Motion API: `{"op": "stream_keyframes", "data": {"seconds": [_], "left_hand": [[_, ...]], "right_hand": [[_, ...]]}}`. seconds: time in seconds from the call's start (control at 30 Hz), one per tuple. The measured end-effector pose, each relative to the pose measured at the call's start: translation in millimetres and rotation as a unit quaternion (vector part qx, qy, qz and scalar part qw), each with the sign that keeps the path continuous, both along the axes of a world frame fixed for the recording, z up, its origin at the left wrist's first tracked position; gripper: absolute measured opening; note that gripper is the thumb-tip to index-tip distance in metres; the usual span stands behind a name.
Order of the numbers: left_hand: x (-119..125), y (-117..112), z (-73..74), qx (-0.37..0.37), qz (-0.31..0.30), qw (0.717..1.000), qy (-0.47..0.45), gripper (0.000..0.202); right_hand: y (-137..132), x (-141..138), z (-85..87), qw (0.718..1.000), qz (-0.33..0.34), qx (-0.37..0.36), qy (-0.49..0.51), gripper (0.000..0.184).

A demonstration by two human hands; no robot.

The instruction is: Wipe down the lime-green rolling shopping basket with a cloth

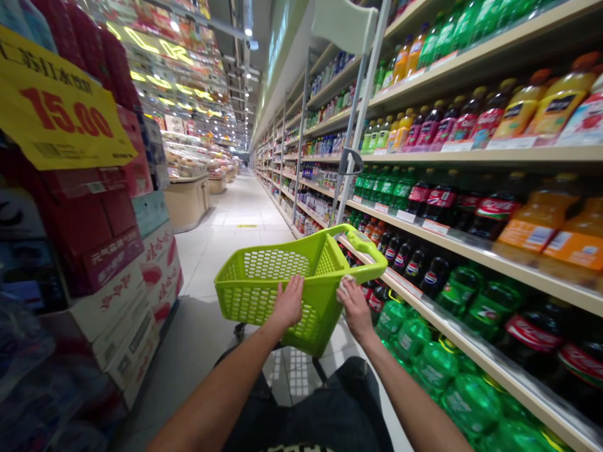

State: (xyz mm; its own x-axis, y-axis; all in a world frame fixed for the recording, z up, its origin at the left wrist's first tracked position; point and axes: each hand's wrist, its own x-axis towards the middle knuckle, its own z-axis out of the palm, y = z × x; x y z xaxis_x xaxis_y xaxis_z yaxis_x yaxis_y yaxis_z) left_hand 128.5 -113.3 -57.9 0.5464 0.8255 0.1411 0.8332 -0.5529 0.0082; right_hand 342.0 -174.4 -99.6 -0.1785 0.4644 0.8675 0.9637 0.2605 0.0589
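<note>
because the green shopping cart [325, 307] looks to be moulded plastic, it should be fairly light for its size and stiff, with perhaps a little give where the sides are pierced. the smooth faces may be slightly slippery, though nothing about it seems fragile. a caster [239, 329] shows underneath, so it would probably roll if pushed. the handle [372, 250] at the raised end seems the surest place to take hold, with the rim [249, 285] as second choice.

it is bright lime green, with rows of rounded holes through the basket walls, a solid panel near the handle and a perforated flap [332, 258] inside. it stands side-on upon the pale floor [221, 216], before the person's knees, between drinks shelves [518, 271] and stacked boxes [155, 270].

the left grip [289, 301] lies against the near side, fingers extended, clasping nothing visible. the right grip [355, 309] is closed around a pale crumpled wad [346, 287], cloth or paper i cannot tell, at the cart's handle end.
</note>
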Motion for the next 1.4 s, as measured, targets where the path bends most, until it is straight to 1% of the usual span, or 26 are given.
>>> {"op": "stream_keyframes", "data": {"seconds": [0.03, 0.07, 0.1, 0.23, 0.27, 0.3, 0.37, 0.47, 0.5, 0.53, 0.57, 0.7, 0.73, 0.77, 0.8, 0.9, 0.93, 0.97, 1.0, 1.03, 1.1, 1.17, 1.2, 1.23, 1.3, 1.4], "left_hand": [[-1, 0, 0.3, -0.001, -0.002, 1.0, 0.001, 0.081], [-1, 0, 0.3, -0.002, -0.003, 1.0, 0.002, 0.081], [-1, 0, 0.1, -0.001, -0.003, 1.0, 0.002, 0.081], [0, 0, -2.3, 0.007, 0.002, 1.0, 0.0, 0.081], [1, 0, -2.8, 0.009, 0.004, 1.0, 0.0, 0.081], [1, -1, -3.1, 0.009, 0.006, 1.0, -0.001, 0.081], [2, -1, -3.2, 0.006, 0.007, 1.0, 0.001, 0.082], [0, -1, -2.7, 0.005, 0.003, 1.0, 0.002, 0.082], [0, -1, -2.7, 0.006, 0.0, 1.0, 0.003, 0.083], [0, -1, -2.8, 0.009, -0.002, 1.0, 0.005, 0.083], [-1, -1, -3.0, 0.011, -0.003, 1.0, 0.006, 0.083], [1, -1, -3.8, 0.018, 0.003, 1.0, 0.006, 0.082], [1, -2, -3.8, 0.017, 0.004, 1.0, 0.005, 0.082], [2, -2, -3.6, 0.015, 0.005, 1.0, 0.005, 0.081], [2, -2, -3.4, 0.013, 0.005, 1.0, 0.004, 0.081], [0, -1, -3.0, 0.009, 0.002, 1.0, 0.001, 0.082], [-1, 0, -3.3, 0.009, 0.0, 1.0, 0.001, 0.083], [-2, 2, -3.8, 0.01, -0.003, 1.0, 0.0, 0.083], [-3, 3, -4.6, 0.01, -0.007, 1.0, -0.001, 0.084], [-4, 4, -5.7, 0.012, -0.012, 1.0, -0.004, 0.084], [-4, 5, -8.3, 0.017, -0.014, 1.0, -0.012, 0.084], [-4, 4, -10.2, 0.02, -0.001, 1.0, -0.021, 0.084], [-3, 3, -10.5, 0.02, 0.006, 0.999, -0.024, 0.084], [-3, 2, -10.2, 0.018, 0.011, 0.999, -0.026, 0.084], [-3, 1, -7.8, 0.01, 0.009, 1.0, -0.023, 0.085], [-9, 2, -3.0, -0.003, -0.01, 1.0, -0.012, 0.085]], "right_hand": [[-2, -5, -7.5, 1.0, 0.014, -0.013, -0.019, 0.038], [-4, -7, -10.1, 0.999, 0.02, -0.018, -0.031, 0.038], [-6, -5, -7.7, 0.999, 0.015, -0.014, -0.031, 0.038], [-5, 20, 25.4, 0.995, -0.064, 0.064, 0.05, 0.039], [-3, 23, 29.6, 0.992, -0.075, 0.079, 0.06, 0.039], [-2, 23, 29.0, 0.992, -0.075, 0.081, 0.058, 0.038], [-2, 14, 13.3, 0.998, -0.04, 0.052, 0.018, 0.037], [-6, -4, -21.1, 0.998, 0.023, -0.002, -0.059, 0.035], [-8, -6, -26.2, 0.997, 0.031, -0.01, -0.069, 0.034], [-9, -5, -25.5, 0.997, 0.029, -0.01, -0.066, 0.035], [-10, -2, -19.1, 0.998, 0.019, -0.004, -0.053, 0.035], [-5, 24, 28.9, 0.995, -0.061, 0.067, 0.033, 0.038], [-4, 26, 34.4, 0.994, -0.073, 0.074, 0.04, 0.037], [-3, 26, 34.2, 0.994, -0.075, 0.069, 0.035, 0.037], [-3, 22, 28.4, 0.996, -0.066, 0.055, 0.02, 0.037], [-7, 5, -4.8, 0.999, -0.01, 0.009, -0.043, 0.036], [-10, 1, -13.2, 0.998, 0.009, 0.0, -0.061, 0.035], [-12, 0, -16.9, 0.997, 0.022, -0.005, -0.071, 0.035], [-14, 2, -15.2, 0.997, 0.025, -0.004, -0.07, 0.035], [-16, 8, -8.3, 0.998, 0.016, 0.005, -0.056, 0.036], [-15, 23, 15.3, 0.999, -0.028, 0.047, 0.002, 0.037], [-11, 36, 37.5, 0.991, -0.074, 0.095, 0.059, 0.037], [-7, 37, 43.4, 0.988, -0.085, 0.106, 0.073, 0.037], [-4, 35, 44.6, 0.988, -0.087, 0.104, 0.076, 0.037], [0, 21, 34.7, 0.994, -0.065, 0.071, 0.055, 0.038], [0, -5, 11.8, 1.0, 0.006, 0.002, -0.016, 0.037]]}}
